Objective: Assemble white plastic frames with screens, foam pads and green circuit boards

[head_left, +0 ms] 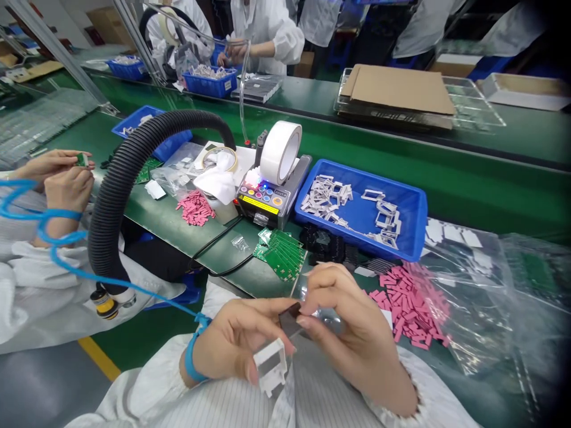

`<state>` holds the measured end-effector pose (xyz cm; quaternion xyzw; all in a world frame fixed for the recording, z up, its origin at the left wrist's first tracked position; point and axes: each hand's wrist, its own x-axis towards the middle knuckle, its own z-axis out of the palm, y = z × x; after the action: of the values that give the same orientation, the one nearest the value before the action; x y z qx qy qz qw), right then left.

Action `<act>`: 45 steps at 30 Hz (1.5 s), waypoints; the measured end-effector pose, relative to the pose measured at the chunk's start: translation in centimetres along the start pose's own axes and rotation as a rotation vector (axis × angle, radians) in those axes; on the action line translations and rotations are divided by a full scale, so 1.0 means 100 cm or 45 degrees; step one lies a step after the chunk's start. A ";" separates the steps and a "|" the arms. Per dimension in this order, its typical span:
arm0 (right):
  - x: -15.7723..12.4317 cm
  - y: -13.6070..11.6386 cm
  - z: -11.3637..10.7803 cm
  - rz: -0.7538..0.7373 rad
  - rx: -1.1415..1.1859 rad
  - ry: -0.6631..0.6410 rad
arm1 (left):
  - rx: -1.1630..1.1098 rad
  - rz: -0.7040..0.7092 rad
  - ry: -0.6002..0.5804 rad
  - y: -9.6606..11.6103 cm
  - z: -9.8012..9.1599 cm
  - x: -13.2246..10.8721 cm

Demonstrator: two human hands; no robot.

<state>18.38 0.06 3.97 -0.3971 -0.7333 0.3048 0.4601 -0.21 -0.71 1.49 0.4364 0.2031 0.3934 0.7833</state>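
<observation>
The left hand [236,339] was clamped on a white metal frame [270,367]; the right hand [348,333] pinched a dark pad [289,320] firmly, near loose pink strips [410,306]

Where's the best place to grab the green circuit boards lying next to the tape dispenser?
Pinch the green circuit boards one at a time by the long edges, coming from above on the side nearest you. They lie flat and overlapping in a fan on the green bench, so the top board's edges look easiest to reach.
</observation>
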 end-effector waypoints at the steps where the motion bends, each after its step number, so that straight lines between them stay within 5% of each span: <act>1: 0.000 -0.002 -0.001 -0.028 -0.095 0.006 | 0.057 0.027 -0.029 0.001 0.000 -0.001; 8: -0.005 -0.005 -0.001 -0.058 -0.252 0.033 | 0.328 0.107 -0.182 0.002 -0.004 -0.004; 24: -0.009 0.003 0.005 -0.050 -0.406 -0.021 | 0.504 0.130 -0.145 0.003 -0.008 0.001; 28: -0.012 0.008 0.008 -0.052 -0.470 -0.055 | 0.441 0.161 -0.138 -0.004 -0.011 0.004; 37: -0.019 0.009 0.009 -0.080 -0.456 -0.060 | -0.033 -0.094 0.017 -0.012 -0.008 0.005; 45: -0.014 0.011 0.006 -0.014 -0.473 0.095 | 0.102 -0.021 -0.090 -0.010 -0.008 0.005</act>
<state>18.50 -0.69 2.22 -0.4821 -0.7616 0.1468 0.4075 0.03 -0.23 0.24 0.4792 0.1945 0.3629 0.7751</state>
